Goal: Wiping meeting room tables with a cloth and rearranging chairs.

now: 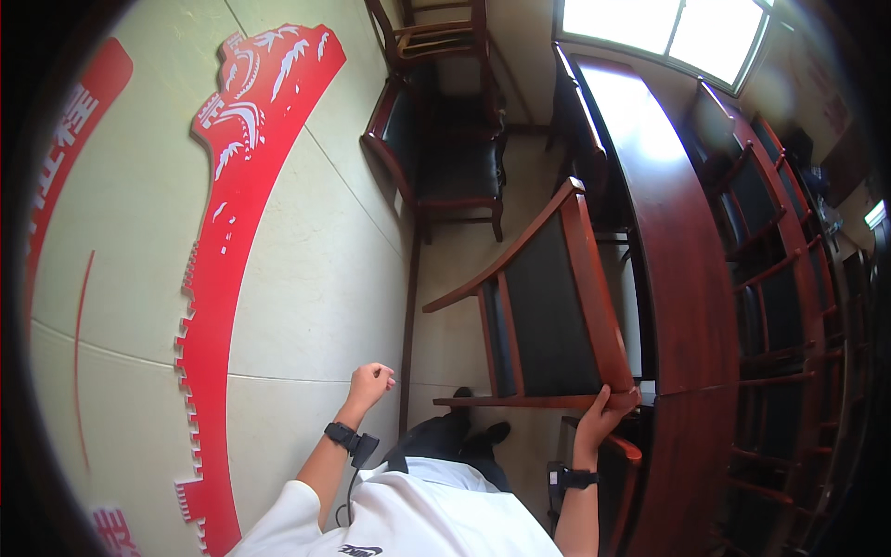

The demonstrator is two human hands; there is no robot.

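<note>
A wooden chair with a black padded back [550, 313] stands in front of me, beside the long dark wooden table. My right hand [602, 418] grips the near top corner of its reddish-brown backrest frame, close to the table's edge. My left hand [373, 384] is raised near the wall with its fingers curled, and no object shows in it. Both wrists wear black straps with small devices; a cable hangs from the left one.
The long table [686, 264] runs along the right, with several chairs beyond it. A black-seated chair [459, 170] stands ahead by the wall, near stacked chairs [438, 31]. Another chair [616, 480] is beside my right forearm. A red wall decoration [223, 278] spans the left wall.
</note>
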